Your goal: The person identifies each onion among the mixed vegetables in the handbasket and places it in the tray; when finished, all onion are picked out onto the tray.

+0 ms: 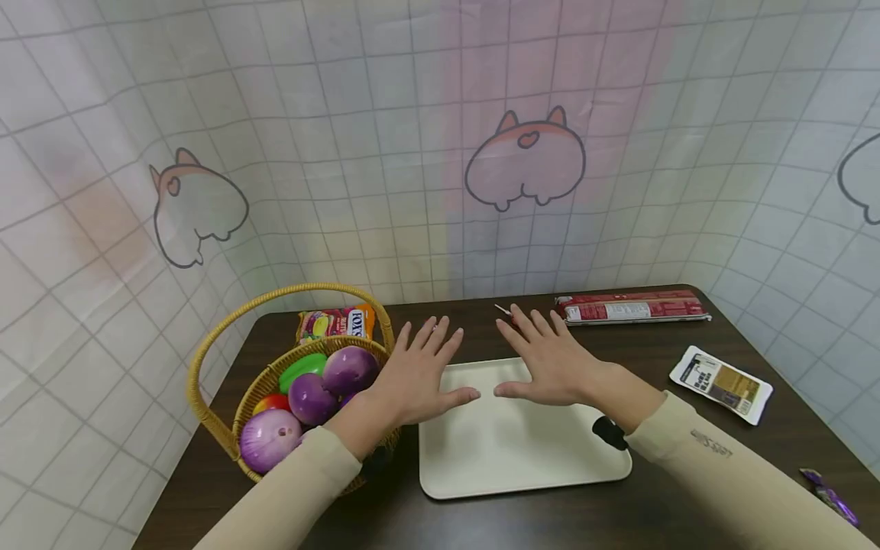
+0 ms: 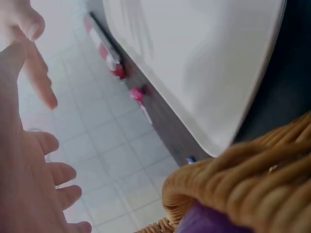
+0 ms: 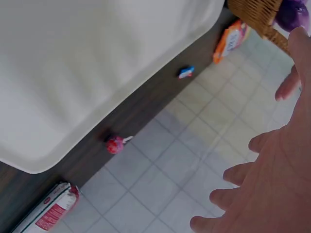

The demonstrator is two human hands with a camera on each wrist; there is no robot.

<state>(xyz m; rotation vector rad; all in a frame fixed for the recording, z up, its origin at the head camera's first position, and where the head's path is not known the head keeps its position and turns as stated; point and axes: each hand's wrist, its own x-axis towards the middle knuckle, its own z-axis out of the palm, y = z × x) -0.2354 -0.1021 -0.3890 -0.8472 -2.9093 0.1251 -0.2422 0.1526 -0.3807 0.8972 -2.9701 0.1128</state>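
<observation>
tray [image 1: 488,462] in my view, left hand [image 1: 418,380] and right hand [image 1: 550,372] spread, gripping nothing — i judge handling not yet begun, basket [image 2: 243,179] loaded.

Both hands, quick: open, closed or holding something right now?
Left hand: open, fingers spread, holding nothing.
Right hand: open, fingers spread, holding nothing, over the white tray.

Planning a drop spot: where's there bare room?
The tray is bare inside its rim. Also free: table along the tray's near edge, and between the red packet and the white pouch. Crowded: the left, where the basket is full of vegetables with a candy bag behind; the strip behind the tray holds a lollipop.
</observation>
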